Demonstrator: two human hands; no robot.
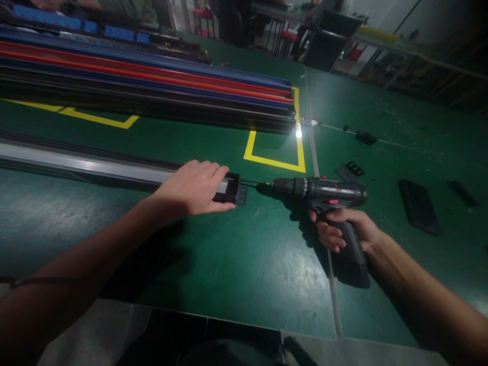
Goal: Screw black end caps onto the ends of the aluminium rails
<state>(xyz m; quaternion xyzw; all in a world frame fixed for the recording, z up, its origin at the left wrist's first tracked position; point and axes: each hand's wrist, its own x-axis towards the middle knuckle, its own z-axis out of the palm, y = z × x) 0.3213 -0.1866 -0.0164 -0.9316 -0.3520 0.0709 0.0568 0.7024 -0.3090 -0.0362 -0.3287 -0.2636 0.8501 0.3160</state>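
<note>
My left hand (194, 188) is wrapped over the right end of a long black and silver metal profile (114, 166) lying on the green table. A small black slotted end plate (242, 195) sits at that end of the profile. My right hand (343, 229) grips the handle of a black cordless drill (324, 192), index finger at the trigger. The drill points left, and its long thin bit (255, 182) reaches the profile's end by the plate. Whether the tip sits in a screw is too small to tell.
Blue, red and black profiles (171, 84) lie stacked behind, near yellow tape marks (274, 163). Another slotted black plate (349, 171) and a dark flat block (418, 207) lie on the green table (244, 274) to the right. Stools (204, 15) stand beyond.
</note>
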